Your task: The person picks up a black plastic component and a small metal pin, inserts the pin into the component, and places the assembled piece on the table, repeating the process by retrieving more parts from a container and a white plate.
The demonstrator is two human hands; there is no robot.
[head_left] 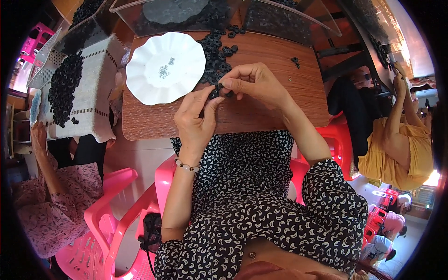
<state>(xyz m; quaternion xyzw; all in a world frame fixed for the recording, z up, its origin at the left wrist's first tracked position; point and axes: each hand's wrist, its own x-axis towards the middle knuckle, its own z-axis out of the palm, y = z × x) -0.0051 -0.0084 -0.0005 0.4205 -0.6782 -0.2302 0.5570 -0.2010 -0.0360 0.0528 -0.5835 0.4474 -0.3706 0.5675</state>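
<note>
My left hand (pixel 196 112) holds a small black ring-shaped part (pixel 214 94) between thumb and fingers, just above the near side of the wooden table. My right hand (pixel 249 84) meets it there, thumb and forefinger pinched at the same part; whether something tiny sits in that pinch is hidden. Right beyond my hands lies a heap of similar black parts (pixel 215 58). To the left of the heap stands a white scalloped plate (pixel 140 70) with a small cluster of tiny clear, shiny pieces (pixel 164 68) in its middle.
Clear plastic bins (pixel 182 21) holding black parts line the table's far edge. A few loose parts (pixel 295 60) lie at the right of the wooden table (pixel 275 51). On the left, a co-worker sits by a cloth-covered table (pixel 98 88) with a black pile; another, in yellow (pixel 401 149), sits right.
</note>
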